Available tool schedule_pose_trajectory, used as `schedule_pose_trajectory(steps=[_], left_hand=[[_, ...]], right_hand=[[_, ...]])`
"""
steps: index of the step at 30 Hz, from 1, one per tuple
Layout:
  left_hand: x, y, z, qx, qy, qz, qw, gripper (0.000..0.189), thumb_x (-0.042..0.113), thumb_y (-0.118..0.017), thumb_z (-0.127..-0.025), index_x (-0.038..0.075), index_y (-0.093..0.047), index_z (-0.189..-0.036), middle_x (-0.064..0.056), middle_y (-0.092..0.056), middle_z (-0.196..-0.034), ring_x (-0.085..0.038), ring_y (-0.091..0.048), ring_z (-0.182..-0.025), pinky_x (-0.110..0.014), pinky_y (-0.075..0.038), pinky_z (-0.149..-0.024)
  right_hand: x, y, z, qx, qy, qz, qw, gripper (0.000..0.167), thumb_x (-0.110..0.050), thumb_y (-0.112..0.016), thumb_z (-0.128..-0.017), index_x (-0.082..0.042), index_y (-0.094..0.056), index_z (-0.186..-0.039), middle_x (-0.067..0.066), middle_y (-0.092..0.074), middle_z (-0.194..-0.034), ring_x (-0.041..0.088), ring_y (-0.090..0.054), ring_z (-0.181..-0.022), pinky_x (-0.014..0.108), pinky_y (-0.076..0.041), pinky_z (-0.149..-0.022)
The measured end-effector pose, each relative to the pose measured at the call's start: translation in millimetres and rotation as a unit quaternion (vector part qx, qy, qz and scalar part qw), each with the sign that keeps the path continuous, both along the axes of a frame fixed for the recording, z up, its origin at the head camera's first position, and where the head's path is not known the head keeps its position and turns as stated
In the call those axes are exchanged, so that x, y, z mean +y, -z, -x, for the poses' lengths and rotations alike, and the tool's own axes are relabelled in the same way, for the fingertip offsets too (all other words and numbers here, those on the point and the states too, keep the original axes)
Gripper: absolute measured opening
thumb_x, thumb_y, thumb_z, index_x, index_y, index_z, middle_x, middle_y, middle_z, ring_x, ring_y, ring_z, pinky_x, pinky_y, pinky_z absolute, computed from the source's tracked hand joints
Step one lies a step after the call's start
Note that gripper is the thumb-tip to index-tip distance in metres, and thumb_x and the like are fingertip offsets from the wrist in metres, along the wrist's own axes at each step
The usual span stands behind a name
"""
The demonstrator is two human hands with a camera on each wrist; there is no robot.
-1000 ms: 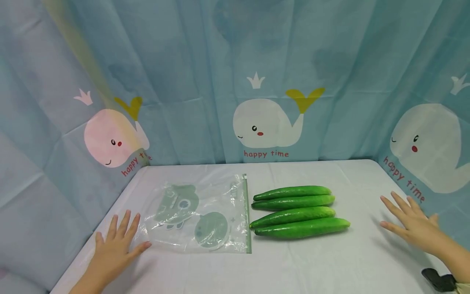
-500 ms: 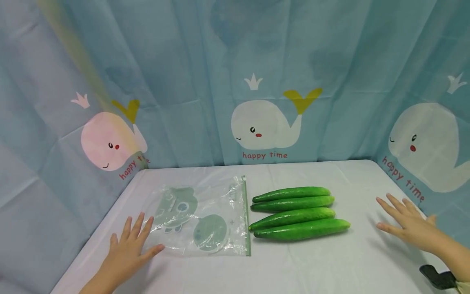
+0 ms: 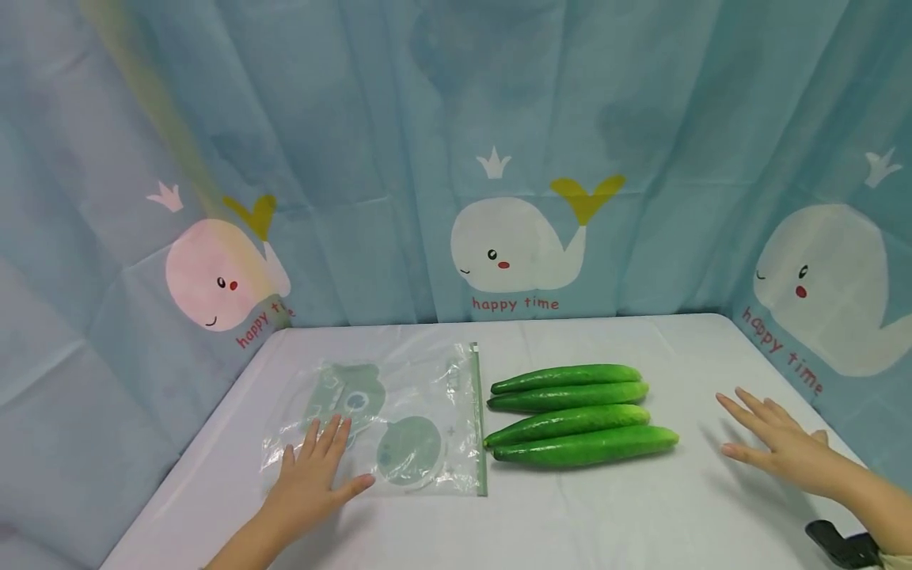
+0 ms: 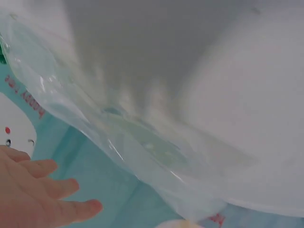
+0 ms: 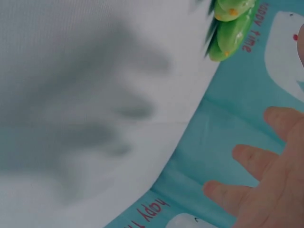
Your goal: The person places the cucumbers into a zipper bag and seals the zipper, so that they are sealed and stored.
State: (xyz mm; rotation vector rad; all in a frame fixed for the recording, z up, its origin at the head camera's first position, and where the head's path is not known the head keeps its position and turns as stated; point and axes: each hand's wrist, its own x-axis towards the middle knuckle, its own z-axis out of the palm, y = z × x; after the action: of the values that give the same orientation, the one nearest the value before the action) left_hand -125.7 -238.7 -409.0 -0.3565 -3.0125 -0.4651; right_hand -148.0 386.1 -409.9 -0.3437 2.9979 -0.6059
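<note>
At the left of the table (image 3: 541, 522), now reaches with the left hand (image 3: 306, 483) over the near left part of the clear zip-lock bag (image 3: 409, 388), further in from the bag's left edge than a moment ago. Brings the right hand (image 3: 791, 453) slightly inward, near the pale ends of the four cucumbers (image 3: 577, 421) but apart from them. Spreads the fingers wide on both hands, holding nothing; reads as a reach in progress, with bag and cucumbers unmoved. Just right of the bag, shows the cucumbers side by side, with long axes running left to right, dark ends toward the green zip strip (image 3: 478, 427), pale ends toward the right hand. Shows the bag flat, with that strip facing the cucumbers.
</note>
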Motion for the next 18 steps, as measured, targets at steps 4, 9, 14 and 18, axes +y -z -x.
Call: schedule_pose_trajectory(steps=[4, 9, 14, 18], left_hand=[[16.9, 3.7, -0.8, 0.008, 0.011, -0.007, 0.9999, 0.092, 0.059, -0.06, -0.088, -0.001, -0.03, -0.15, -0.022, -0.025, -0.156, -0.049, -0.012, -0.142, -0.077, -0.01, -0.1], [36.3, 4.3, 2.7, -0.012, 0.019, -0.03, 0.9993, 0.088, 0.054, -0.06, -0.09, -0.004, -0.031, -0.149, -0.024, -0.025, -0.155, -0.05, -0.011, -0.142, -0.077, -0.012, -0.1], [49.9, 5.7, 4.6, -0.054, 0.019, -0.068, 0.996, 0.084, 0.047, -0.058, -0.094, -0.008, -0.027, -0.149, -0.028, -0.021, -0.155, -0.053, -0.008, -0.141, -0.078, -0.012, -0.098], [58.2, 6.0, 5.0, -0.053, 0.018, -0.096, 0.9938, 0.077, 0.042, -0.056, -0.097, -0.008, -0.029, -0.148, -0.028, -0.021, -0.155, -0.052, -0.009, -0.141, -0.077, -0.01, -0.1]], right_hand=[[-8, 0.6, 0.8, -0.001, -0.001, -0.003, 1.0, 0.086, -0.038, -0.059, -0.096, -0.024, -0.002, -0.158, 0.035, -0.008, -0.153, 0.068, -0.01, -0.128, 0.089, -0.005, -0.073], [-18, 3.3, -1.4, 0.001, -0.005, 0.003, 1.0, 0.086, -0.037, -0.061, -0.094, -0.029, -0.004, -0.158, 0.035, -0.013, -0.152, 0.067, -0.012, -0.128, 0.089, -0.007, -0.074], [-27, 6.9, 2.0, 0.016, -0.013, 0.006, 0.9998, 0.085, -0.036, -0.063, -0.094, -0.032, -0.008, -0.158, 0.034, -0.016, -0.152, 0.067, -0.014, -0.128, 0.089, -0.007, -0.076], [-34, 10.4, 6.3, 0.023, -0.021, 0.008, 0.9995, 0.084, -0.036, -0.063, -0.093, -0.032, -0.01, -0.158, 0.033, -0.016, -0.153, 0.066, -0.014, -0.129, 0.089, -0.006, -0.076]])
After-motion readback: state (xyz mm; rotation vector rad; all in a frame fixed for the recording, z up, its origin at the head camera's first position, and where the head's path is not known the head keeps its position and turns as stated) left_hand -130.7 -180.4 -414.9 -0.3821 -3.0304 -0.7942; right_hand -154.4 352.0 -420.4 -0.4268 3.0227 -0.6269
